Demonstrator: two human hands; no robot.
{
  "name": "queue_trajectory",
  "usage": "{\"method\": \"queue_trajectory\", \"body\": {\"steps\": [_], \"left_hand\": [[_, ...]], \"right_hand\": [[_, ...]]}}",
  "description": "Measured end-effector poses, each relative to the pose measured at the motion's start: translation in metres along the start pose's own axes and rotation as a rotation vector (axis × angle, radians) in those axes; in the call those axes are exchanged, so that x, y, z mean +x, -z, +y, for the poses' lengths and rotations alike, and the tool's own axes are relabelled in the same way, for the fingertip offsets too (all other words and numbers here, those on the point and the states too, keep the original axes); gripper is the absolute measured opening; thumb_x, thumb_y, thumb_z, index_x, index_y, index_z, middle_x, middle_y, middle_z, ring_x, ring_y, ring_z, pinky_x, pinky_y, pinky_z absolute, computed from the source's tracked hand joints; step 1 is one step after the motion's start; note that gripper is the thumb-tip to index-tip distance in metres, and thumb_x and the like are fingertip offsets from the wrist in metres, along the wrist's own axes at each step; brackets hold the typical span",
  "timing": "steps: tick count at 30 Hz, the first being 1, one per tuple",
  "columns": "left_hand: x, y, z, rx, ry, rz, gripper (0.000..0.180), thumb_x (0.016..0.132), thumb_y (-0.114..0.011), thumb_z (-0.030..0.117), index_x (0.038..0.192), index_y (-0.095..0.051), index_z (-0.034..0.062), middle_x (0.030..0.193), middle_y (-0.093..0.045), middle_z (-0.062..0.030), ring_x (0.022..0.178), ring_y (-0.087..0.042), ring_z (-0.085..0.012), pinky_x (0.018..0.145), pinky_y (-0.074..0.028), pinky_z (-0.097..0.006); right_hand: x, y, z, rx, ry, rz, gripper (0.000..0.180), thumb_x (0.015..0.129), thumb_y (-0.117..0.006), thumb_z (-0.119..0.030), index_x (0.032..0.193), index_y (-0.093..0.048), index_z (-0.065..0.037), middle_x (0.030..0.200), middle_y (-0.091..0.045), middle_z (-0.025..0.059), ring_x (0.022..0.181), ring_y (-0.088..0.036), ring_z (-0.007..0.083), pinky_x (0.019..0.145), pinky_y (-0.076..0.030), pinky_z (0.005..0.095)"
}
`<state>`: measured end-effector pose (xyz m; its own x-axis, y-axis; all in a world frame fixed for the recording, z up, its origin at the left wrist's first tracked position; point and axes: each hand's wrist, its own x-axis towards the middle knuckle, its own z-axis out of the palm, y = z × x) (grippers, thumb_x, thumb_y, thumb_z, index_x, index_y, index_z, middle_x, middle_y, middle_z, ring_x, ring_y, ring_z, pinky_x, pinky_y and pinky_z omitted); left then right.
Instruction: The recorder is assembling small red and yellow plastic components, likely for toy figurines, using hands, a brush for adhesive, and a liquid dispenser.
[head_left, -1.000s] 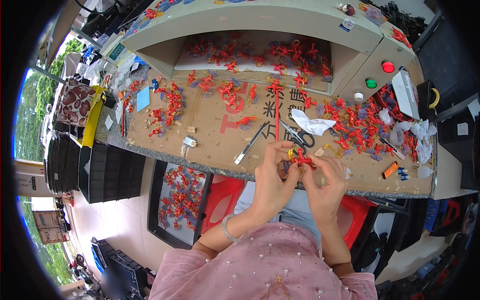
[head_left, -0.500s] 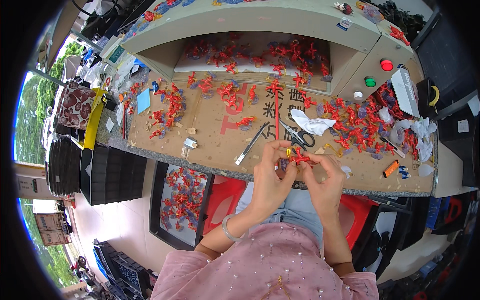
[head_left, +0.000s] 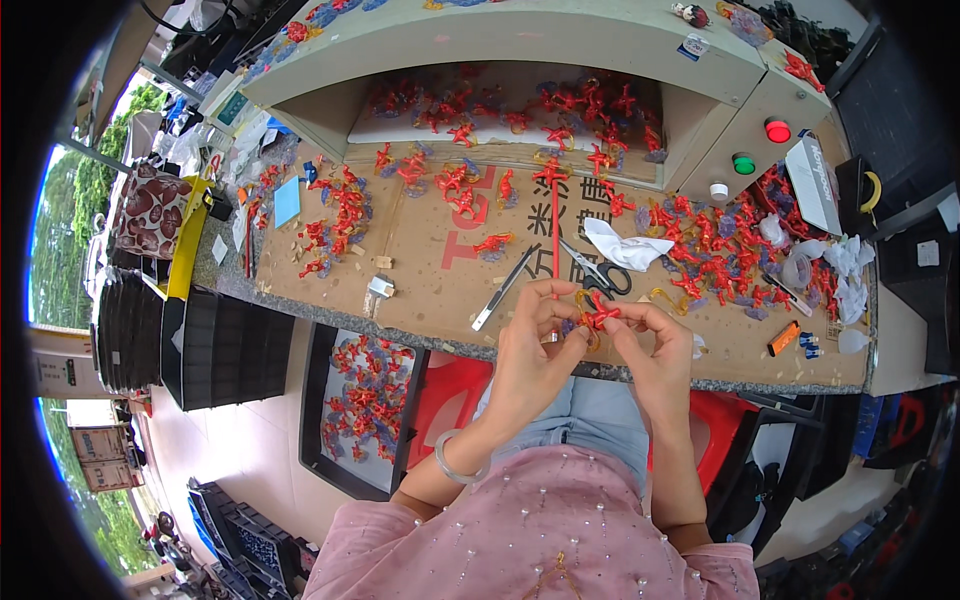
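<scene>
Between my two hands, above the bench's front edge, is a small red plastic figurine [head_left: 604, 316] with clear yellow and purple parts. My left hand [head_left: 537, 350] is closed, pinching its left side where the yellow and purple parts show. With thumb and forefinger my right hand [head_left: 655, 350] grips the red body from the right. The fingertips hide some of the piece. Just beyond the hands lie black-handled scissors [head_left: 614, 280], partly covered by the fingers. Metal tweezers [head_left: 501, 290] rest to the left, and a crumpled white tissue [head_left: 628, 246] lies past the scissors.
A grey cabinet [head_left: 500, 45] with an open bay of similar figurines stands at the back. More red figurines [head_left: 705, 250] are heaped at right, beside an orange lighter [head_left: 783, 338]. Below the bench, at left, a black-rimmed tray [head_left: 312, 400] holds others.
Both hands stay together at nearly the same place. The figurine has turned slightly between the fingers, showing more of its yellow part and red body.
</scene>
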<state>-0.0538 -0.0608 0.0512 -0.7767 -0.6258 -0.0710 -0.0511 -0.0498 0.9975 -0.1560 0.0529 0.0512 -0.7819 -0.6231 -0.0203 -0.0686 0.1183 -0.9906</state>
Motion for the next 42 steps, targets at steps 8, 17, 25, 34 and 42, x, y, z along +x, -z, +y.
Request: {"method": "queue_trajectory", "body": {"steps": [8, 17, 25, 34, 42], "left_hand": [[0.003, 0.006, 0.003, 0.035, -0.025, -0.027, 0.041, 0.084, -0.059, -0.006, 0.121, -0.043, 0.0005, 0.090, -0.062, -0.0094, 0.084, -0.065, -0.0134, 0.064, -0.055, -0.025], [0.002, 0.008, 0.007, -0.265, 0.246, -0.113, 0.039, 0.088, -0.053, -0.005, 0.124, -0.036, -0.0018, 0.088, -0.061, -0.0089, 0.080, -0.065, -0.0139, 0.069, -0.058, -0.028], [0.002, 0.003, 0.012, -0.374, 0.251, -0.146, 0.043, 0.090, -0.049, -0.004, 0.131, -0.037, 0.0010, 0.093, -0.061, -0.0077, 0.086, -0.064, -0.0144, 0.076, -0.057, -0.029], [0.005, 0.003, 0.008, -0.328, 0.240, -0.303, 0.040, 0.092, -0.049, -0.004, 0.132, -0.044, 0.0004, 0.110, -0.063, -0.0100, 0.098, -0.063, -0.0153, 0.090, -0.053, -0.030], [0.009, 0.001, -0.009, -0.818, 0.343, -0.320, 0.042, 0.092, -0.056, 0.006, 0.132, -0.042, 0.0015, 0.110, -0.060, -0.0146, 0.105, -0.062, -0.0303, 0.092, -0.052, -0.037]], "right_hand": [[0.003, 0.002, 0.009, 0.149, -0.160, -0.086, 0.018, 0.084, -0.068, -0.011, 0.096, -0.070, 0.002, 0.084, -0.068, 0.0027, 0.075, -0.054, 0.0056, 0.071, -0.044, 0.0218], [0.001, -0.003, 0.001, 0.260, -0.142, -0.020, 0.026, 0.094, -0.059, -0.019, 0.104, -0.067, 0.003, 0.089, -0.068, 0.0058, 0.080, -0.058, 0.0075, 0.074, -0.046, 0.0226], [-0.004, -0.003, 0.002, 0.122, 0.037, 0.076, 0.025, 0.093, -0.060, -0.017, 0.107, -0.066, 0.002, 0.092, -0.069, 0.0074, 0.082, -0.060, 0.0108, 0.076, -0.047, 0.0246], [-0.015, 0.010, 0.005, -0.151, 0.296, 0.323, 0.021, 0.090, -0.059, -0.005, 0.108, -0.061, 0.005, 0.100, -0.065, 0.0130, 0.088, -0.060, 0.0187, 0.080, -0.047, 0.0302], [-0.042, 0.068, 0.078, -0.090, 0.405, 0.537, 0.059, 0.080, -0.065, -0.006, 0.133, -0.038, 0.002, 0.131, -0.047, 0.0185, 0.120, -0.044, 0.0252, 0.104, -0.030, 0.0401]]}}
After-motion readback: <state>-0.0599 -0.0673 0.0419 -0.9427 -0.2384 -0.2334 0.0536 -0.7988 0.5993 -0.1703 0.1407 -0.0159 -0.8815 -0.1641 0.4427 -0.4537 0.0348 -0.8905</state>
